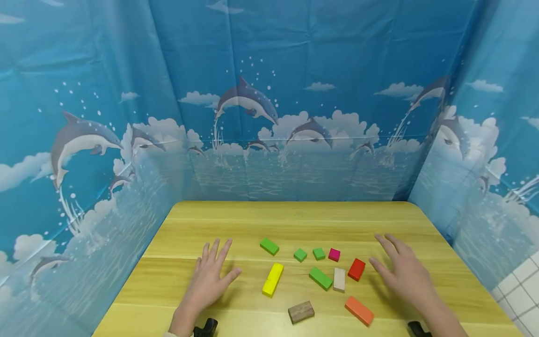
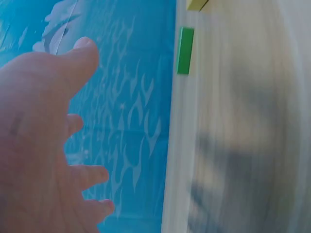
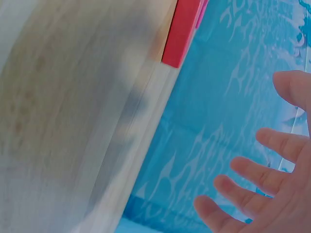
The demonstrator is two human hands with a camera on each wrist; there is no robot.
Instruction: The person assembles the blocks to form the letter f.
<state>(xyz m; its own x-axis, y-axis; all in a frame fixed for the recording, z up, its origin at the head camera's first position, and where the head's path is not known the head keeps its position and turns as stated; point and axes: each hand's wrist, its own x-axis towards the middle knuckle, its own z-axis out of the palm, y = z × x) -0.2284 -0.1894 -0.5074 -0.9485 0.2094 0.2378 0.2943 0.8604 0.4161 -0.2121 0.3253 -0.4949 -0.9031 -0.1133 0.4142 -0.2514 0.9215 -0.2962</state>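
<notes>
My left hand [image 1: 209,281] hovers over the left of the table with fingers spread, holding nothing; the yellow block [image 1: 273,280] lies nearest to it. On the other side my right hand [image 1: 402,274] is held with fingers extended and nothing in it, just right of the red block [image 1: 356,269]. Between the hands lie a long green block [image 1: 269,246], two small green blocks [image 1: 300,254], a magenta cube [image 1: 334,254], another long green block [image 1: 321,279], a whitish block [image 1: 338,280], an orange block [image 1: 359,311] and a brown wood-grain block [image 1: 301,312].
The yellowish wood-plank table [image 1: 236,213] has rounded far corners. A blue curtain [image 1: 269,173] printed with dolphins and clouds hangs along its back and both sides. White floor tiles [image 1: 520,290] show at the lower right. Dark wrist straps [image 1: 206,327] show at both wrists.
</notes>
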